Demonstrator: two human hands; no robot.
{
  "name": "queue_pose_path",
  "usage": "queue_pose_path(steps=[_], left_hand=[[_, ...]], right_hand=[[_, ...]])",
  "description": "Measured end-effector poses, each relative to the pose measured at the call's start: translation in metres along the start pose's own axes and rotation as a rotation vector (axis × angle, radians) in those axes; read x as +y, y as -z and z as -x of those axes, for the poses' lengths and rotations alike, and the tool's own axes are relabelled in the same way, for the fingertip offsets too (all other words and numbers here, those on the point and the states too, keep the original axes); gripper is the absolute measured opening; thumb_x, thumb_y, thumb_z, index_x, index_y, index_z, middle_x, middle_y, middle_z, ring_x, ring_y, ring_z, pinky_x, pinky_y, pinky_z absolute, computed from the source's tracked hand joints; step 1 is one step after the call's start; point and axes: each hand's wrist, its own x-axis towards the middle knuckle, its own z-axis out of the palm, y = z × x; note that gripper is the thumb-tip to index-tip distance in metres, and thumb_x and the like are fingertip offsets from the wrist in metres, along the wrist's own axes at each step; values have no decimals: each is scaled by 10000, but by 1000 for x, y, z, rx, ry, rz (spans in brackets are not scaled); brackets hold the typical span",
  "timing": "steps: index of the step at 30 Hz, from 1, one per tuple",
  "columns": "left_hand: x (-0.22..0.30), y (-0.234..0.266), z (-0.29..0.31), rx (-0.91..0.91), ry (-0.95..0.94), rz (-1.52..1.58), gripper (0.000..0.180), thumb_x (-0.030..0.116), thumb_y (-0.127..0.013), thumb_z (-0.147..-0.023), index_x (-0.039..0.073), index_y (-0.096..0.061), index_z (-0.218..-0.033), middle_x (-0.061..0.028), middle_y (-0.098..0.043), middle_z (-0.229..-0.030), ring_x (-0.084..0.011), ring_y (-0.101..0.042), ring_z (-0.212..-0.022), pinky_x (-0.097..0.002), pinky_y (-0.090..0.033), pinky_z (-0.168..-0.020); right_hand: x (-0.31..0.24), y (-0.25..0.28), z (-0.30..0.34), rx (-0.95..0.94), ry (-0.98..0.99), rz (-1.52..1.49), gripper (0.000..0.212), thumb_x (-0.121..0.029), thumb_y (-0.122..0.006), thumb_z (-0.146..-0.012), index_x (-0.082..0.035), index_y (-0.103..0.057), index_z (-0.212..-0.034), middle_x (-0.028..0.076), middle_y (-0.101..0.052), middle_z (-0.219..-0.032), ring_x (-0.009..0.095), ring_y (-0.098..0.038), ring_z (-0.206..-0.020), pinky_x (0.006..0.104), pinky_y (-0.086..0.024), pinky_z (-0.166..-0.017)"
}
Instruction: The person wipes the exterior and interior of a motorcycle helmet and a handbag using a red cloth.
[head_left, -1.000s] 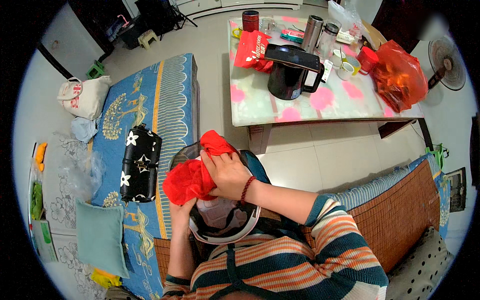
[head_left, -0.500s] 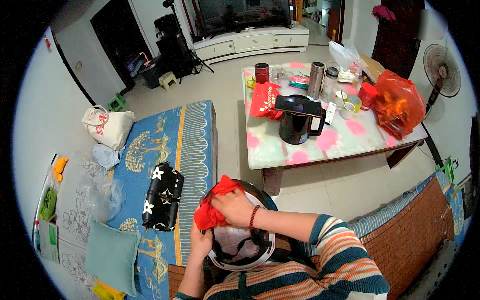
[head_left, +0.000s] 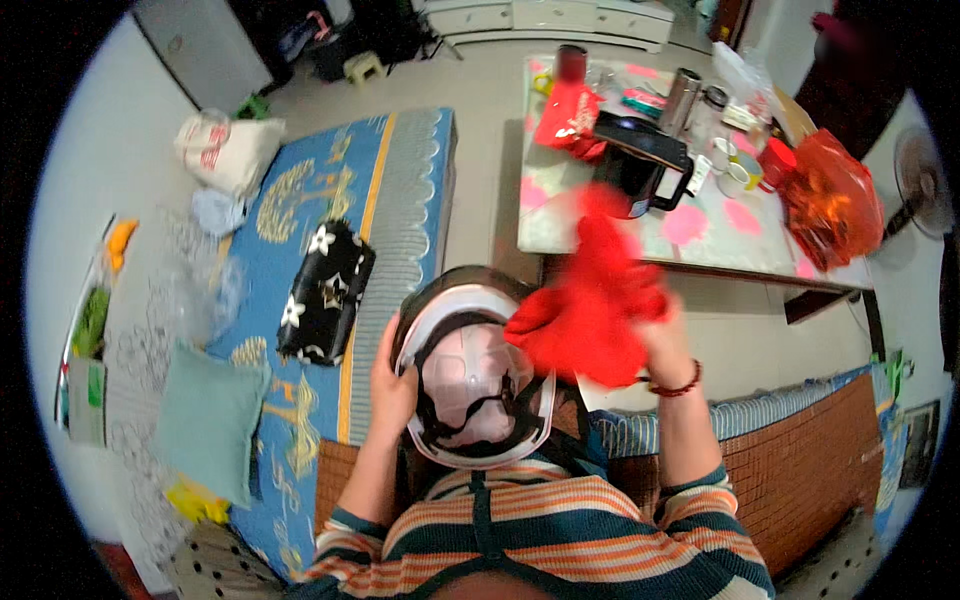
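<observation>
Your left hand (head_left: 392,385) grips the left rim of the helmet (head_left: 472,385), which rests in your lap with its open inside facing up, white shell edge and dark chin straps showing. Your right hand (head_left: 662,335) is clenched on a red cloth (head_left: 590,305), lifted clear of the helmet at about 2 o'clock from it; the cloth is blurred, so its exact outline cannot be told.

Around the helmet, the nearest edge is the blue patterned mat (head_left: 395,200) at 10 to 11 o'clock, its grey scalloped border running just beside the helmet's upper left. A black pouch with white flowers (head_left: 325,290) lies on that mat at 9 o'clock, near your left hand but apart from it. At 12 to 1 o'clock bare floor (head_left: 480,150) opens between the mat and the low surface (head_left: 700,225).

That surface carries a black kettle (head_left: 640,165), metal flasks (head_left: 685,100), a red packet (head_left: 568,115), cups and an orange-red plastic bag (head_left: 830,200) at its right end. A teal cushion (head_left: 205,420) lies at 8 o'clock and a white bag (head_left: 225,150) at 10 o'clock. A woven brown seat edge (head_left: 800,480) runs at 4 o'clock.
</observation>
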Motion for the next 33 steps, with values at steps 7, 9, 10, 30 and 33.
queue_pose_path(steps=[7,9,10,30,33], left_hand=[[-4,2,-2,-11,44,-57,721,-189,-400,-727,-7,-394,-1424,-168,-503,-1372,-239,-476,-1294,-326,-337,-1092],[-8,2,0,-19,21,-45,707,-180,-402,-735,-13,-392,-1423,-168,-508,-1366,-238,-480,-1287,-323,-335,-1091],[-8,0,-6,-31,-5,-36,701,-175,-403,-740,-15,-391,-1422,-167,-511,-1364,-237,-482,-1284,-321,-334,-1091],[-33,12,17,23,-76,111,609,-40,-540,-815,0,-406,-1408,-167,-456,-1414,-274,-428,-1316,-385,-304,-1114],[-21,6,1,-8,-61,77,568,-40,-552,-845,-29,-412,-1396,-153,-514,-1359,-244,-487,-1258,-365,-349,-1080]], right_hand=[[31,21,-1,727,203,5,285,-12,-605,-840,-20,-598,-1125,36,-633,-1055,141,-588,-973,319,-469,-885],[45,23,-6,582,214,172,325,-8,-615,-829,-33,-580,-1151,42,-632,-1029,139,-584,-964,315,-472,-864],[47,9,-17,460,171,246,341,2,-614,-814,-21,-578,-1153,56,-642,-1032,144,-588,-960,319,-478,-847],[108,-19,-16,-182,-545,-336,525,-316,-612,-956,-30,-471,-1373,35,-543,-1318,130,-514,-1179,314,-436,-984],[82,-11,-13,-117,-472,-405,496,-287,-620,-948,-20,-491,-1345,37,-564,-1296,139,-532,-1163,322,-445,-973]])
